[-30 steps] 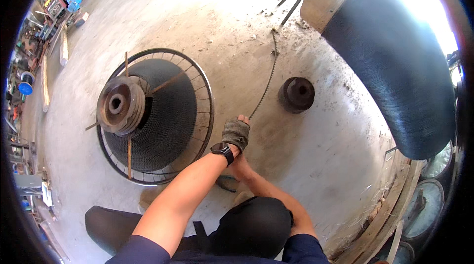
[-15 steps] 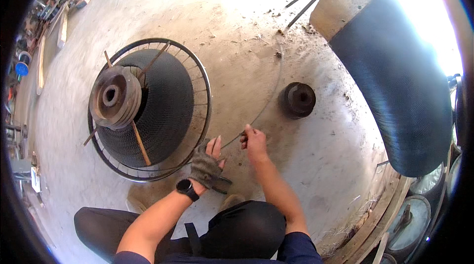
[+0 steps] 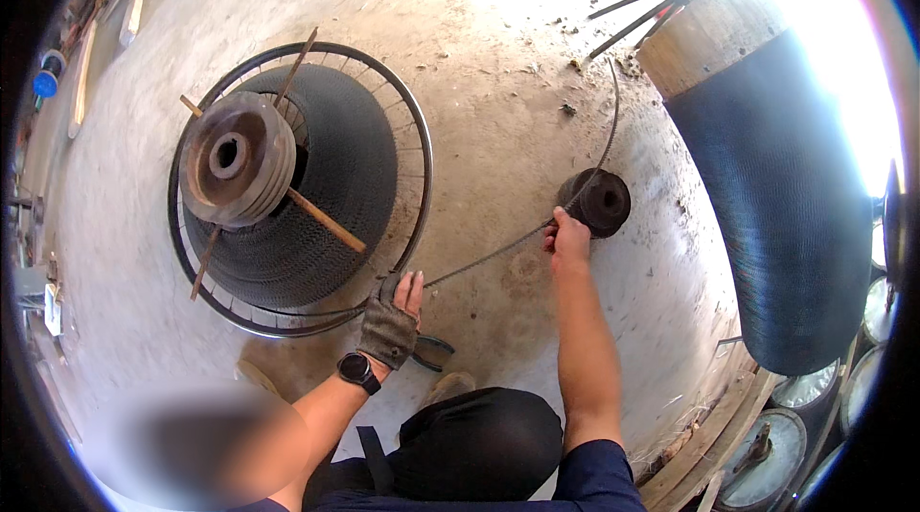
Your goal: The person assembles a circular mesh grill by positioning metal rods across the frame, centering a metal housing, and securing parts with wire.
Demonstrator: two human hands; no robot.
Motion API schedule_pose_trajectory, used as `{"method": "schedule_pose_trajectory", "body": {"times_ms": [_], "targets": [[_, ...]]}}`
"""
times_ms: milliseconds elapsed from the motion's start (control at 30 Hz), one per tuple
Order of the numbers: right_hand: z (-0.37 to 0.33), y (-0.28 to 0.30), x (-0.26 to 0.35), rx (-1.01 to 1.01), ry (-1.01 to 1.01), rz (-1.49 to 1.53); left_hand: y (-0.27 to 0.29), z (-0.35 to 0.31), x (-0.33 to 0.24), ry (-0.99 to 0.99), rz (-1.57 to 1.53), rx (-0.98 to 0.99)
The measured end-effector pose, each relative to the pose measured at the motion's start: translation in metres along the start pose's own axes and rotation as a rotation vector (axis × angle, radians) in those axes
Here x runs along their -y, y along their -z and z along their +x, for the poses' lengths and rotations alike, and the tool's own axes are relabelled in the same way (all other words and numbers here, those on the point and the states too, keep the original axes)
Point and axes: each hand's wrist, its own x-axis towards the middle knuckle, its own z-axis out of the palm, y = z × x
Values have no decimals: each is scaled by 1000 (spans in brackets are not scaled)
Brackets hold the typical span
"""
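A dull, ribbed metal strip is gripped by the bare right hand and touched by the left hand, which is covered in a worn, matt cloth glove. Beside the strip, a rusted, rough metal pulley is seen, crossed by wooden sticks. Rough, dusty concrete floor lies beneath.

1. My left hand: fingerless work glove, dark watch on the wrist, fingers extended forward and loosely spread, bare forearm rising from the lower left.
2. My right hand: bare, fingers curled shut in a pinching grip, arm stretched almost straight ahead, dark blue sleeve at the shoulder.
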Motion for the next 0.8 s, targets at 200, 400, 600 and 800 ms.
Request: {"method": "schedule_pose_trajectory", "body": {"times_ms": [200, 400, 600, 800], "targets": [[50, 21, 26, -100, -21, -15, -6, 15, -3, -4, 39, 0], [79, 30, 59, -119, -36, -134, -8, 29, -5, -58, 37, 16], [97, 39, 81, -154, 8, -164, -6, 35, -6, -41, -8, -14], [130, 70, 94, -243, 50, -173, 5, 40, -9, -47, -39, -21]]}}
